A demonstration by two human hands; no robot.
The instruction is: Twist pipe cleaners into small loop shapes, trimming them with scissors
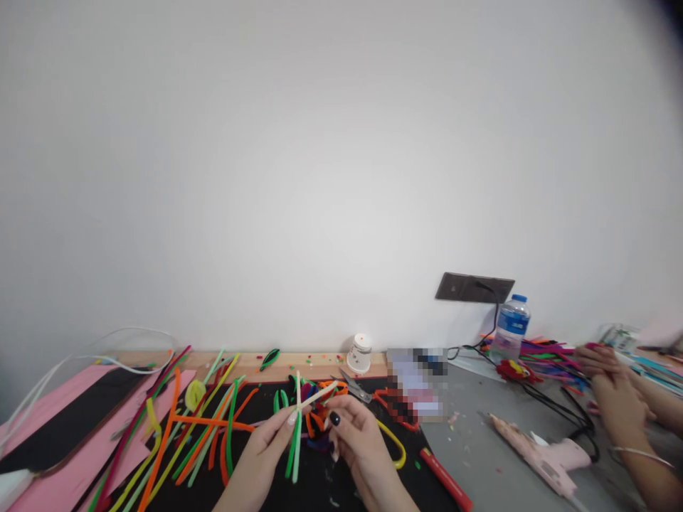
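Note:
Between thumb and fingers, my left hand (267,444) pinches a small bundle of pipe cleaners (297,437), pale mint and green, where they cross. One light stem points up and a cream one slants up to the right, while mint and green ends hang below. Close by on the right is my right hand (360,441), fingers bent and drawn together beside the cream stem; what lies in its fingertips is hidden. Behind the hands, a tangle of orange, purple and blue pipe cleaners (319,423) rests on the black mat (320,491).
Loose pipe cleaners (205,441) cover the left side, near pink sheets (125,455). Scissors (357,390), a paper cup (360,353) and a red-handled tool (447,480) lie around the mat. Rightward are a pink glue gun (549,455), a water bottle (512,331) and another person's hands (613,387).

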